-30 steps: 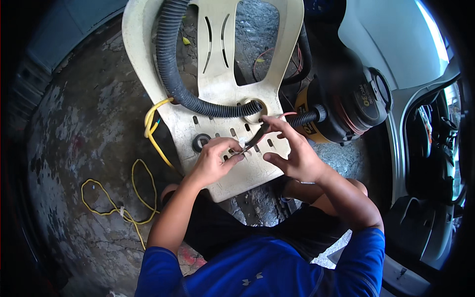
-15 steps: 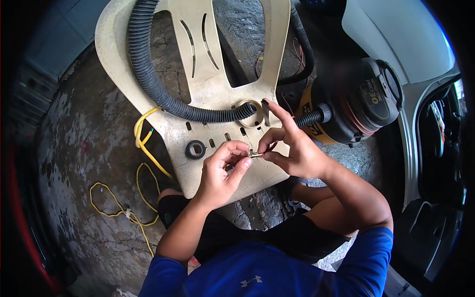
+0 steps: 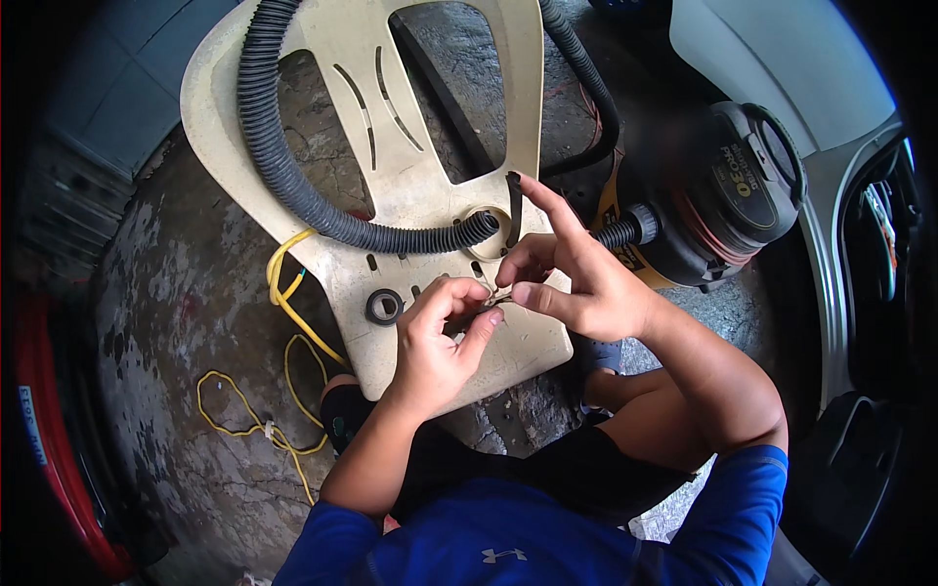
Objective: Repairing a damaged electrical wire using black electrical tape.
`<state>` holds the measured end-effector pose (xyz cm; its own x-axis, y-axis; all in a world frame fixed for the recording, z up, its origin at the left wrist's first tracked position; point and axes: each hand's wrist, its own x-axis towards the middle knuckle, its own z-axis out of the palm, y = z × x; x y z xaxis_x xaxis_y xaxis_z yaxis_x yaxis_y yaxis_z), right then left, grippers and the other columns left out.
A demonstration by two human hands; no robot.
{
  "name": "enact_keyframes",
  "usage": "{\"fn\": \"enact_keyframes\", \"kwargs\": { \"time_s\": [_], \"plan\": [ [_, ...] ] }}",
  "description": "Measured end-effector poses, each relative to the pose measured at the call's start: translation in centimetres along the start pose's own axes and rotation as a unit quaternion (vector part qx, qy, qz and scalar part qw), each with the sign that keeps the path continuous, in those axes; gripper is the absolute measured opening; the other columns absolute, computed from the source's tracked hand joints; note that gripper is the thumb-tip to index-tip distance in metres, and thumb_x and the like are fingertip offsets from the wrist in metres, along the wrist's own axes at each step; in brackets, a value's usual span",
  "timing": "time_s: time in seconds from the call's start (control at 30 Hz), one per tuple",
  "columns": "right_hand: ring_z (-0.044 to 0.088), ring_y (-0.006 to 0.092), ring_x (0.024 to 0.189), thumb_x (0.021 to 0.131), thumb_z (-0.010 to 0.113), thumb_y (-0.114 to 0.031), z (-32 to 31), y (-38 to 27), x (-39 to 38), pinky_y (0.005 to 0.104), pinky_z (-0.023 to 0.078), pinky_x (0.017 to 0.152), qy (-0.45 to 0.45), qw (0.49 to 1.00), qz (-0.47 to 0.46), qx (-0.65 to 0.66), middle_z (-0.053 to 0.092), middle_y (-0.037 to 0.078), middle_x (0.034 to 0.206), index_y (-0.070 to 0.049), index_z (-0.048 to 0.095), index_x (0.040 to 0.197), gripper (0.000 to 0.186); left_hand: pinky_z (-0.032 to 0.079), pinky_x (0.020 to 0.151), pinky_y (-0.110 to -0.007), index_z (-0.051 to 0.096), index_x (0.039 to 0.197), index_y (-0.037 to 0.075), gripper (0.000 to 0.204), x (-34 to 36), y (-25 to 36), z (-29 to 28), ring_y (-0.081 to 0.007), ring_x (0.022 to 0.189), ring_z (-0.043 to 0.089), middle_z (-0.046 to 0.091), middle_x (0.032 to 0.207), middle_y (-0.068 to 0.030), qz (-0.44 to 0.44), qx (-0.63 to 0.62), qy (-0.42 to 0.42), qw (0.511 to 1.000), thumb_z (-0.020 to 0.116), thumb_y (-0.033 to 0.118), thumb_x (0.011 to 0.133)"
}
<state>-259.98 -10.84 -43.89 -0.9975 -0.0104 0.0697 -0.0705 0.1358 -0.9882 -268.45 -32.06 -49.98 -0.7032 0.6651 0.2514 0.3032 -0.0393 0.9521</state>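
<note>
My left hand [image 3: 442,344] pinches a small, thin, wire-like piece [image 3: 500,299] over the white plastic chair seat [image 3: 493,366]. The same piece is between the thumb and lower fingers of my right hand [image 3: 583,278]; I cannot make out exactly what it is. A narrow black strip [image 3: 515,210] hangs from my raised right index fingertip. Left of my left hand lies a black tape roll [image 3: 384,323]. A ribbed hose [image 3: 342,220] curves across the chair, its end inside a cream ring [image 3: 484,249]. A knotted yellow cable [image 3: 283,269] hangs at the chair's left edge.
A black-and-yellow vacuum [image 3: 733,195] stands right of the chair, with a second hose [image 3: 601,112]. An open car door and body [image 3: 811,273] line the right side. A thinner yellow cord [image 3: 234,410] lies on the concrete floor [image 3: 156,313]; a red object [image 3: 54,449] is at far left.
My right index finger has lifted with the black strip, while my right thumb and lower fingers closed in toward my left hand on the small piece. The view has shifted slightly.
</note>
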Motion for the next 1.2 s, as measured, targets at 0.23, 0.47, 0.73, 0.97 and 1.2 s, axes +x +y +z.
{"fn": "enact_keyframes", "kwargs": {
  "time_s": [0.23,0.47,0.73,0.97,1.2],
  "plan": [
    [0.072,0.0214,0.087,0.084,0.078,0.009,0.5,-0.6,0.6,0.0349,0.059,0.082,0.003,0.986,-0.096,-0.137,0.070,0.009,0.094,-0.009,0.010,0.170,0.111,0.054,0.082,-0.025,0.062,0.120,-0.002,0.034,0.0,1.2,0.1,-0.0101,0.087,0.066,0.070,0.099,-0.0061,0.055,0.092,0.011,0.994,0.079,-0.005,0.091],
    [0.073,0.0253,0.087,0.081,0.078,0.011,1.5,-1.1,0.5,0.0371,0.060,0.083,0.024,0.970,-0.121,-0.210,0.070,0.011,0.091,-0.008,0.013,0.169,0.111,0.054,0.086,-0.029,0.059,0.128,-0.002,0.031,-0.3,2.0,0.0,-0.0122,0.090,0.064,0.068,0.099,-0.0081,0.010,-0.007,0.012,1.000,0.070,-0.001,0.099],
    [0.073,0.0271,0.082,0.076,0.074,0.013,1.7,-0.1,0.2,0.0367,0.059,0.081,0.051,0.976,-0.096,-0.188,0.070,0.011,0.083,-0.005,0.013,0.168,0.112,0.055,0.084,-0.030,0.066,0.116,-0.003,0.017,-0.5,2.1,0.4,-0.0127,0.090,0.066,0.072,0.101,-0.0078,0.009,0.044,0.009,0.999,0.069,0.001,0.101],
    [0.073,0.0284,0.075,0.078,0.070,0.012,2.4,0.1,-0.2,0.0396,0.057,0.072,0.036,0.968,-0.110,-0.221,0.067,0.012,0.080,-0.006,0.017,0.168,0.106,0.055,0.074,-0.031,0.069,0.103,-0.004,0.008,-0.3,2.6,0.2,-0.0163,0.080,0.068,0.072,0.095,-0.0107,0.009,0.142,-0.006,0.990,0.072,-0.001,0.096],
    [0.073,0.0316,0.071,0.077,0.070,0.007,2.9,0.3,-0.3,0.0422,0.057,0.067,0.047,0.953,-0.126,-0.271,0.069,0.011,0.079,-0.005,0.018,0.168,0.106,0.052,0.065,-0.032,0.070,0.095,-0.002,0.010,-0.2,2.9,0.9,-0.0191,0.070,0.066,0.070,0.086,-0.0114,0.051,0.189,0.045,0.980,0.073,-0.007,0.087]
  ]
}}
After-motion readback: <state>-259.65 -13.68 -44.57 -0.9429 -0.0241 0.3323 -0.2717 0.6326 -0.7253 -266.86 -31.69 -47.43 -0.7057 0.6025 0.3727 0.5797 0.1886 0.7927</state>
